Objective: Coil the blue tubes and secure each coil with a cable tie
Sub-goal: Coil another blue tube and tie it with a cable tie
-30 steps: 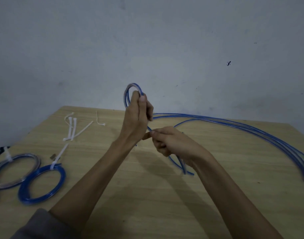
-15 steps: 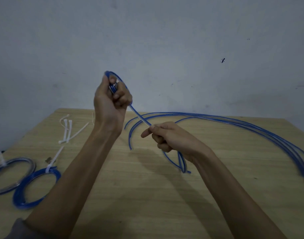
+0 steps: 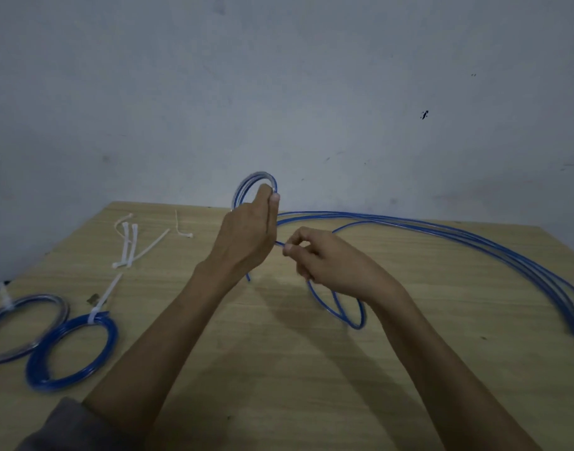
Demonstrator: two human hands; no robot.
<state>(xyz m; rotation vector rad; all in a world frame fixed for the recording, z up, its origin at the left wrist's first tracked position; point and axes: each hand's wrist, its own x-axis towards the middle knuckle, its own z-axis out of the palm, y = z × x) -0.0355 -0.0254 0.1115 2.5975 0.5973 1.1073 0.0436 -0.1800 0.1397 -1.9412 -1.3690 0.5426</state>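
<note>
- The left hand [image 3: 246, 236] is closed around a small coil [image 3: 256, 187] of blue tube, its fingertips [image 3: 274, 197] pinching the loops at the coil's right side; the top of the coil arches above the fingers against the wall [image 3: 279, 76].
- The right hand [image 3: 328, 258] sits just right of and below the left, thumb and forefinger pinched shut on the tube [image 3: 279, 244] where it leaves the left palm; the other fingers curl inward.
- Half a second ago the left hand was raised high and to the left with a straight stretch of tube drawn taut between the hands; now it is lower and back near the right hand, and that stretch is very short.
- Below the right wrist a slack loop [image 3: 350, 307] of the tube hangs to the table [image 3: 279, 369].
- To the right of the hands, the long loose tubes [image 3: 474, 242] sweep across the table to its right edge, much as before.
- Left of the hands lie loose white cable ties [image 3: 129, 245].
- Further left and nearer the person lies a finished blue coil [image 3: 71, 353] with a white tie [image 3: 100, 307] on it, and beside it a paler coil [image 3: 25, 327], also tied.
- A grey sleeve [image 3: 67, 428] covers the left upper forearm.
</note>
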